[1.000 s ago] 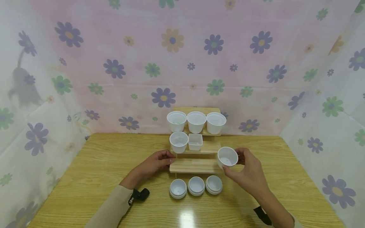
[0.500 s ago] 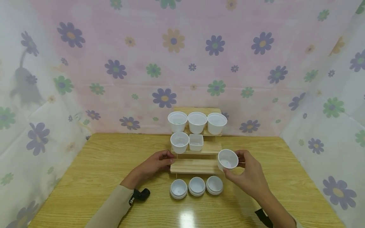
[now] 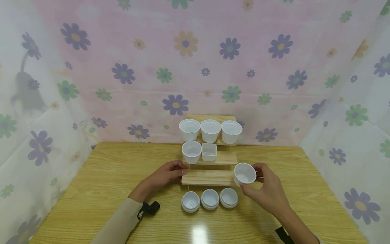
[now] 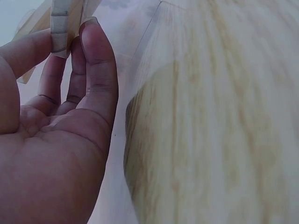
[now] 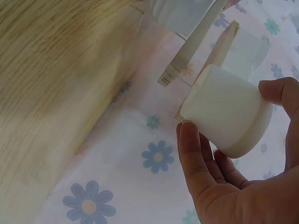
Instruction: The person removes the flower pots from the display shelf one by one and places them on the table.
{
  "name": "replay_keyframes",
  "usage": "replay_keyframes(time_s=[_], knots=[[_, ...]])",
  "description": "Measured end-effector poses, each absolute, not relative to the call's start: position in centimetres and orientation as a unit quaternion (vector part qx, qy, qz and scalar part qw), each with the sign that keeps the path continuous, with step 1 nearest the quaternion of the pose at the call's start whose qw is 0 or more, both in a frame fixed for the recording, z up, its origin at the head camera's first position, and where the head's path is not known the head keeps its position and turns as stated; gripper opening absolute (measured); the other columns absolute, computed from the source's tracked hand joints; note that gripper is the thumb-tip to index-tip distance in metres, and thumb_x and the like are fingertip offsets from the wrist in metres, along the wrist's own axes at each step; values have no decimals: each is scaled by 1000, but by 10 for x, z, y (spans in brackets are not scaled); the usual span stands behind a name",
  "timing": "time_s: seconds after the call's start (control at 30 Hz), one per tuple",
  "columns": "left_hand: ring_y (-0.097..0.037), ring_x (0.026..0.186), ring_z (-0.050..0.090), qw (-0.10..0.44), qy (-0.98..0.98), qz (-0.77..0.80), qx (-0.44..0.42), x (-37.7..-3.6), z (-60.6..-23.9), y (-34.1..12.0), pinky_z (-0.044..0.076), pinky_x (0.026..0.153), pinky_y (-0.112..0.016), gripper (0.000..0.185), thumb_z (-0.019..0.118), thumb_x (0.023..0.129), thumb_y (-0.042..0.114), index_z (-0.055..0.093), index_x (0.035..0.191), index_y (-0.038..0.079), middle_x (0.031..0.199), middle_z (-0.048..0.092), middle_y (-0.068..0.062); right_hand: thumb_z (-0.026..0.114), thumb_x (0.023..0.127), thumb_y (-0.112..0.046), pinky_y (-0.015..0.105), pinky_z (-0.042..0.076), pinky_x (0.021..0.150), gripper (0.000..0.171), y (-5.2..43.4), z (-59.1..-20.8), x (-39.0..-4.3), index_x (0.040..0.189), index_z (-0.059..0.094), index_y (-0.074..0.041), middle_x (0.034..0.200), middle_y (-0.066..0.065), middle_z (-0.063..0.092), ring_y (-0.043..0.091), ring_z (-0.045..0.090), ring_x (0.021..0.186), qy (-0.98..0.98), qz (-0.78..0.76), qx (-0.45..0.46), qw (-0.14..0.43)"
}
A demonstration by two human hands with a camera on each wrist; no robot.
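1. The right hand (image 3: 268,189) pinches a white cup (image 3: 244,174) between thumb and fingers, mouth tilted toward the camera, just off the right end of the lowest step of the wooden stepped rack (image 3: 209,177).
2. From the right wrist view, that cup (image 5: 226,111) sits firmly in the grip: thumb (image 5: 192,156) under one side, a fingertip over the far edge.
3. The left hand (image 3: 164,176) rests at the left end of the same bottom step, fingers curled in against the wood; the left wrist view shows the fingers (image 4: 96,70) bent with their tips on the plank edge.
4. The middle step carries a round cup (image 3: 191,152) and a small square cup (image 3: 209,152), side by side on its left part.
5. On the top step, three cups (image 3: 210,130) stand in a row, touching or nearly so.
6. In front of the rack on the counter (image 3: 100,189), three round lids (image 3: 210,199) line up close together.
7. A small black strap device (image 3: 150,208) shows at the left sleeve.
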State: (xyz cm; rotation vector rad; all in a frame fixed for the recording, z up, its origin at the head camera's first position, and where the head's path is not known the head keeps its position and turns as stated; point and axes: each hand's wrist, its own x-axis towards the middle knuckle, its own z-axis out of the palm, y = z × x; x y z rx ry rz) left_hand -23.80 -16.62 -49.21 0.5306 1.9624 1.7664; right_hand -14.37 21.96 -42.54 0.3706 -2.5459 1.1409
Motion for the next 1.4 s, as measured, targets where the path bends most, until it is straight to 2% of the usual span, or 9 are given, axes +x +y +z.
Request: replay_keyframes(time_s=[0.1,0.33,0.93,1.4], knots=[[-21,103,61,222,710,640,193,-238,-491,-167,58,94,-36,26,61,110,19,61,125,-1,127,61,-11,96,76,-11,39,64,83,62,221,-426,-142,125,59,-1,112,8,69,22,69,100,-894,397,129,162],[-22,110,61,226,706,644,190,-238,-491,-167,57,95,-37,25,61,110,20,62,124,0,129,62,-11,96,74,-9,35,63,84,62,225,-429,-136,123,60,-1,111,7,69,23,70,100,-897,391,127,162],[-21,112,61,214,711,637,204,-240,-494,-166,57,93,-36,24,62,109,19,63,123,-2,127,63,-11,94,74,-10,38,62,88,62,231,-431,-129,122,56,-2,111,9,67,24,67,103,-913,374,107,122],[-24,114,63,220,705,645,198,-239,-492,-165,58,93,-36,23,63,109,19,64,122,0,127,63,-11,94,74,-10,40,62,87,61,236,-432,-132,120,55,-1,111,11,64,26,68,102,-924,363,107,61]])
